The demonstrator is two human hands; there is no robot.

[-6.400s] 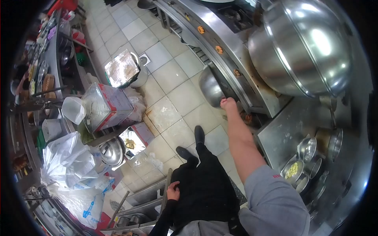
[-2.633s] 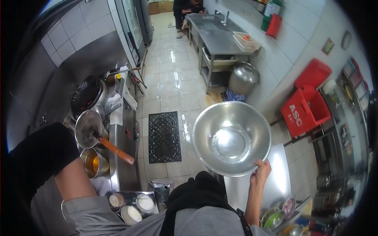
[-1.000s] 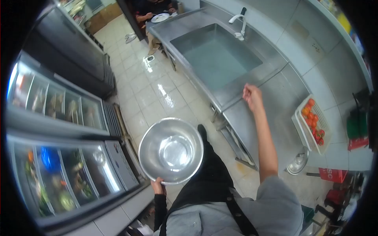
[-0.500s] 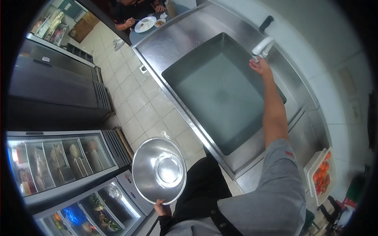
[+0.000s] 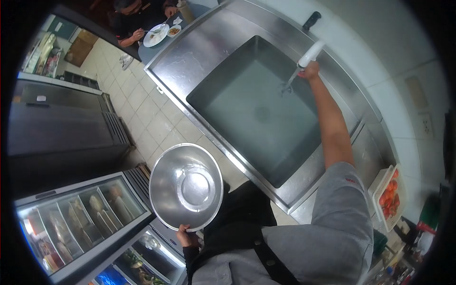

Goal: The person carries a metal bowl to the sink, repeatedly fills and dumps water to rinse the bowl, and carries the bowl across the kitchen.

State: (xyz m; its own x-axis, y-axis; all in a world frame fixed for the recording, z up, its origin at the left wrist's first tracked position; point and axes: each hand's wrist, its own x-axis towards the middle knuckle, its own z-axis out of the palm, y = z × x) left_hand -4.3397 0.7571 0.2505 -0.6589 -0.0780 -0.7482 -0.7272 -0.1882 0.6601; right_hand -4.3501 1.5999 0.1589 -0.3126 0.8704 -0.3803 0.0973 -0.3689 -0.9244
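Note:
My left hand [image 5: 184, 234] grips the rim of a large metal mixing bowl [image 5: 166, 190], which is tilted so its bare inside faces up, in front of my body. My right arm reaches across the steel sink [image 5: 164, 78]. At its far right side my right hand [image 5: 311, 70] is closed around the white faucet [image 5: 311, 53], near the spout. Water [image 5: 288, 85] streams from the spout into the basin, where standing water [image 5: 251, 114] covers the bottom. The fingers of my right hand are partly hidden behind the faucet.
A white basket [image 5: 377, 197] of tomatoes [image 5: 390, 199] stands right of the sink. Lit glass-door fridges [image 5: 83, 213] are at the left. Beyond the sink a person [image 5: 130, 23] eats from a white plate [image 5: 156, 35]. A black-handled object [image 5: 312, 21] lies behind the faucet.
Water now runs from the faucet, where none showed before. My right hand has shifted to the faucet's side. The bowl has come up slightly closer to the camera.

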